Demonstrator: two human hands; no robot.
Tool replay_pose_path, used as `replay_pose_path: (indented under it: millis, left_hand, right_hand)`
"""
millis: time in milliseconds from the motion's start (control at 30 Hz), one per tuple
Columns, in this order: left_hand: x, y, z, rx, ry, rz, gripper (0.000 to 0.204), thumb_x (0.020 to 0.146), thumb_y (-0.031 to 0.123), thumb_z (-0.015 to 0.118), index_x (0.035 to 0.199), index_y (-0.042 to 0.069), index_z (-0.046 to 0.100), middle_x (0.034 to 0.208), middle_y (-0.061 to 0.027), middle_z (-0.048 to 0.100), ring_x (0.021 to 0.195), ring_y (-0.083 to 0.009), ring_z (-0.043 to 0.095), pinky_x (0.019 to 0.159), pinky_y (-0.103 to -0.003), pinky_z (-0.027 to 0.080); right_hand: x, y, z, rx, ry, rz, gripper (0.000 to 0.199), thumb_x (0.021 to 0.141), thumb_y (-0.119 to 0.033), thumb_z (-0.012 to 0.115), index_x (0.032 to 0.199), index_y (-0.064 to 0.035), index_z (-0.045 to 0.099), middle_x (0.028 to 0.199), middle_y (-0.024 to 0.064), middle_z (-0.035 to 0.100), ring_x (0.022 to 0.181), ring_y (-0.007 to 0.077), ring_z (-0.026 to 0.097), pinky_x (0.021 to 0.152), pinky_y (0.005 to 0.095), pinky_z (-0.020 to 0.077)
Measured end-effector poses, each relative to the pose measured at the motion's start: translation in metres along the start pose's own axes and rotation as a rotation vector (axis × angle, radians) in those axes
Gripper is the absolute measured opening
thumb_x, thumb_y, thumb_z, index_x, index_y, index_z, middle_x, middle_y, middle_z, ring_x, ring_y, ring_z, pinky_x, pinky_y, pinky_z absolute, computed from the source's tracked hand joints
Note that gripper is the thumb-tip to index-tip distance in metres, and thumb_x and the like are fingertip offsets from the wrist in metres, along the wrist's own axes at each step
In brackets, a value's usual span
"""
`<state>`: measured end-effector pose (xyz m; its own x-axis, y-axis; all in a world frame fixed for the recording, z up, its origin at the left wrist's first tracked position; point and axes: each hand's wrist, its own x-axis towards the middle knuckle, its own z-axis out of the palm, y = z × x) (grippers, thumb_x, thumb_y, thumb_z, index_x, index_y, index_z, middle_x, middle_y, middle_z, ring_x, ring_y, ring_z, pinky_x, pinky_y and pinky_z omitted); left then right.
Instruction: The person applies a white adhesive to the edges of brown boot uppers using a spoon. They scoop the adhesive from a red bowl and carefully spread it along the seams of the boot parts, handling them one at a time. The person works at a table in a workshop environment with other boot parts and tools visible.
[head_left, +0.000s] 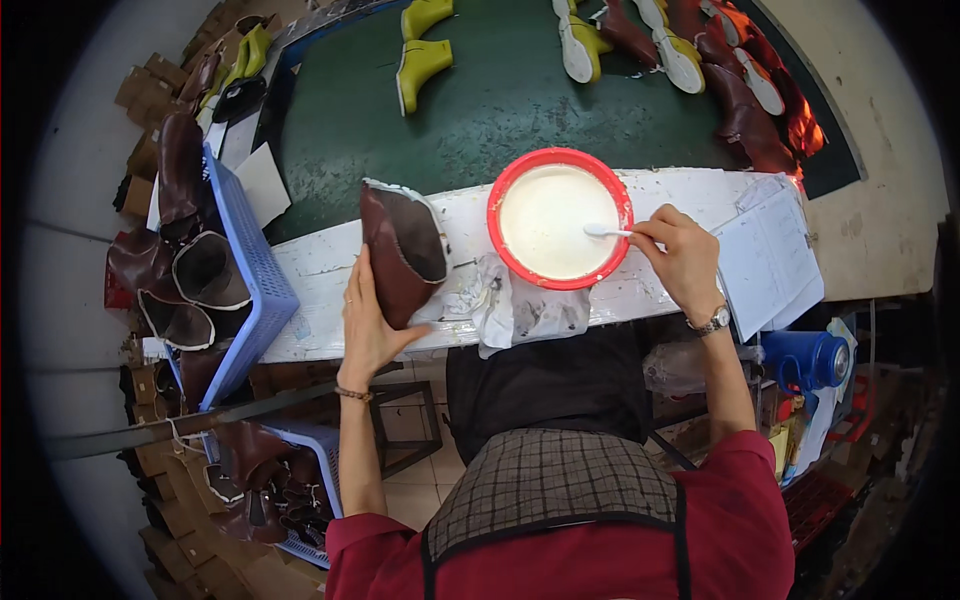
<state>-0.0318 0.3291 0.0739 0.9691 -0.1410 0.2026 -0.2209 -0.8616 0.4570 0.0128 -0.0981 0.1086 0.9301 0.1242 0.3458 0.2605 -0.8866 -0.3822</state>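
My left hand (370, 318) supports a brown leather boot upper (395, 265), fingers along its left side and thumb spread near its lower end. The upper's opening, edged in pale lining, faces right, showing a dark inside. In my right hand (682, 258) a small white brush (606, 231), shaped like a toothbrush, is pinched between thumb and fingers. Its head reaches over the creamy white liquid (550, 215) in a red round tub (496, 235); whether the bristles are dipped I cannot tell. Crumpled white paper or cloth (495, 305) lies between the upper and the tub.
Beyond the white ledge (300, 300) runs a green work surface (340, 130) bearing yellow-green boots (425, 68) and brown boots (735, 105). A blue basket (255, 275) of brown uppers stands left. Paper sheets (765, 265) and a blue jug (805, 360) are at right.
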Motion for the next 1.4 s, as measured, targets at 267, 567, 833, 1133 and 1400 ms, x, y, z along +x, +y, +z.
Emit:
replay_pose_path:
  millis: [267,567,833,1133,1400]
  left_hand:
    - [-0.003,0.012,0.001,-0.117,0.262,-0.024,0.091,0.072,-0.016,0.066,0.155,0.002,0.034,0.141,-0.0234,0.048,0.128,-0.0421,0.049,0.109,-0.046,0.042]
    - [0.011,0.083,-0.007,-0.207,0.336,0.265,0.086,0.078,-0.006,0.075,0.153,0.002,0.034,0.148,-0.0256,0.043,0.133,-0.0443,0.046,0.112,-0.048,0.040]
    - [0.007,0.072,0.012,-0.444,0.305,0.484,0.079,0.086,-0.002,0.072,0.153,0.006,0.032,0.150,-0.0268,0.042,0.133,-0.0420,0.049,0.110,-0.048,0.044]
    - [0.037,0.104,0.010,-0.446,0.473,0.243,0.088,0.084,0.002,0.073,0.157,0.001,0.025,0.151,-0.0202,0.040,0.138,-0.0344,0.045,0.115,-0.042,0.035]
    - [0.072,0.108,0.007,-0.177,0.740,0.398,0.078,0.085,0.011,0.078,0.151,0.004,0.036,0.148,-0.0273,0.043,0.132,-0.0420,0.047,0.109,-0.049,0.040]
  right_hand:
    - [-0.014,0.008,0.000,0.077,-0.048,0.157,0.013,0.089,-0.020,0.077,0.096,-0.0091,0.079,0.083,0.0030,0.067,0.066,0.0183,0.065,0.058,0.0308,0.0486]
    - [0.011,-0.056,-0.013,0.772,0.043,0.047,0.011,0.090,-0.004,0.075,0.101,-0.0004,0.078,0.086,0.0024,0.067,0.069,0.0057,0.054,0.058,0.0218,0.0395]
    - [0.057,-0.024,-0.013,0.701,0.219,-0.069,0.013,0.089,-0.007,0.078,0.100,-0.0014,0.078,0.085,0.0033,0.066,0.072,0.0088,0.057,0.060,0.0237,0.0419]
    - [0.024,-0.051,-0.017,0.753,0.250,-0.139,0.021,0.080,0.000,0.083,0.101,-0.0039,0.080,0.093,0.0040,0.066,0.077,0.0088,0.062,0.066,0.0227,0.0485]
    - [0.008,-0.061,-0.029,0.647,0.185,-0.249,0.024,0.076,-0.001,0.085,0.099,-0.0048,0.080,0.088,0.0050,0.066,0.073,0.0127,0.064,0.063,0.0249,0.0504]
